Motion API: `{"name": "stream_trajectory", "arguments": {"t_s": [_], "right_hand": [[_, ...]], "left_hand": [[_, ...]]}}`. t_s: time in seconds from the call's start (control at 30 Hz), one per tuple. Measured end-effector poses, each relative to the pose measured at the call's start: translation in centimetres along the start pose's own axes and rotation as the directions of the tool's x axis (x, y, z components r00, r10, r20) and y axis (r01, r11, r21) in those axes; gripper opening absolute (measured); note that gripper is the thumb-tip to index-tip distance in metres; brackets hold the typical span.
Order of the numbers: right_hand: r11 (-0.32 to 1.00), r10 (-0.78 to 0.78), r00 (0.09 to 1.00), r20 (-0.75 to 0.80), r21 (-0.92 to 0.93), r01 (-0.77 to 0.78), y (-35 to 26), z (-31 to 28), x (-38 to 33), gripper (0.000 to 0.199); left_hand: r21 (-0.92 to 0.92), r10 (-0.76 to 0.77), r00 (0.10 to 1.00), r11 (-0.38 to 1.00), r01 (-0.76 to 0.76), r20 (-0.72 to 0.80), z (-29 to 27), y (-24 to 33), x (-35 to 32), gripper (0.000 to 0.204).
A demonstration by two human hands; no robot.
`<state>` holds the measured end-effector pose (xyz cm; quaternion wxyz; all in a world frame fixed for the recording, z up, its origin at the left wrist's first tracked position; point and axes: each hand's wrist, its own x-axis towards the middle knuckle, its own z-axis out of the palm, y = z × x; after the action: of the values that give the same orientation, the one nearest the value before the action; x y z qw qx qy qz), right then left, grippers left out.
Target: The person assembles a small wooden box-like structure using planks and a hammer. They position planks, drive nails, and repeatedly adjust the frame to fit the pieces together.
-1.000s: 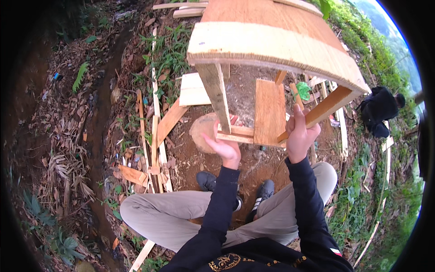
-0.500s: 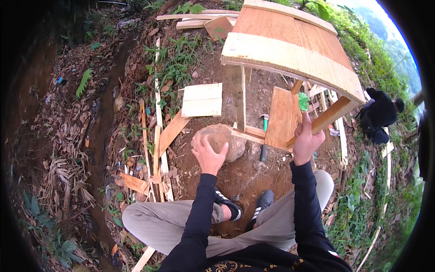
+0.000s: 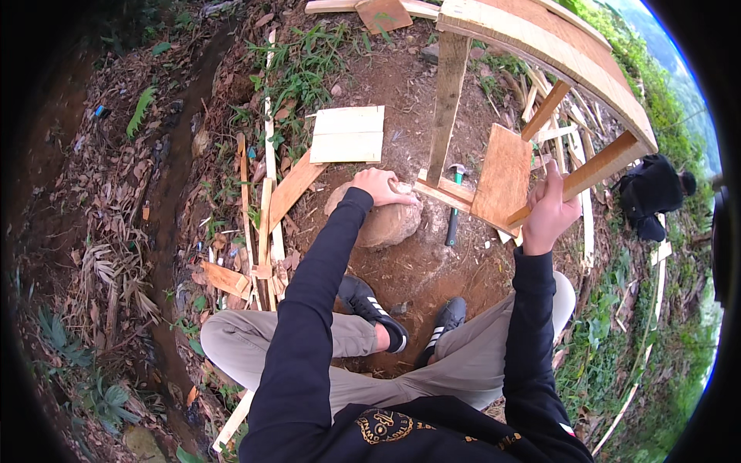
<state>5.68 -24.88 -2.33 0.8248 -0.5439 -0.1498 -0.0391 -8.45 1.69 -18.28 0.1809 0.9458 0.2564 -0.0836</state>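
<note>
The person's right hand (image 3: 549,212) has its fingers bent round one leg of a wooden frame (image 3: 502,174), toward the leg's lower end. The left hand (image 3: 377,185) lies over the top of a rock (image 3: 386,229); its fingertips are hard to make out, so whether they grip the stone or merely rest there cannot be told.

The frame is to the right of the rock and beyond it. With only one hand on it, at one leg, its weight could twist it in that grasp, and the low rail (image 3: 444,193) could then swing against the rock and pinch the left fingers. If the rounded rock rolled under a push, the same might happen. A hammer (image 3: 452,228), just right of the rock and seen crossing the rail, might catch a leg.

The tabletop (image 3: 540,50) faces up and away; its long axis runs from beyond the rock off to the right, the right end nearer the person. The legs slant down from it toward the rock's side. Whether they touch the ground is unclear.

Pale boards (image 3: 347,135) lie beyond the rock, slightly left.
</note>
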Motion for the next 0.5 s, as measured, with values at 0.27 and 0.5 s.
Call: {"name": "stream_trajectory", "arguments": {"t_s": [0.27, 0.5], "right_hand": [[0.996, -0.060, 0.998, 0.026, -0.070, 0.062, 0.9, -1.3, 0.4, 0.025], [0.996, 0.055, 0.996, 0.076, 0.069, -0.061, 1.0, -1.4, 0.6, 0.023]], "left_hand": [[-0.270, -0.479, 0.877, 0.848, 0.456, -0.025, -0.1, -9.7, -3.9, 0.095], [-0.505, -0.850, 0.526, 0.436, 0.745, 0.041, 6.0, -23.6, -11.9, 0.116]]}}
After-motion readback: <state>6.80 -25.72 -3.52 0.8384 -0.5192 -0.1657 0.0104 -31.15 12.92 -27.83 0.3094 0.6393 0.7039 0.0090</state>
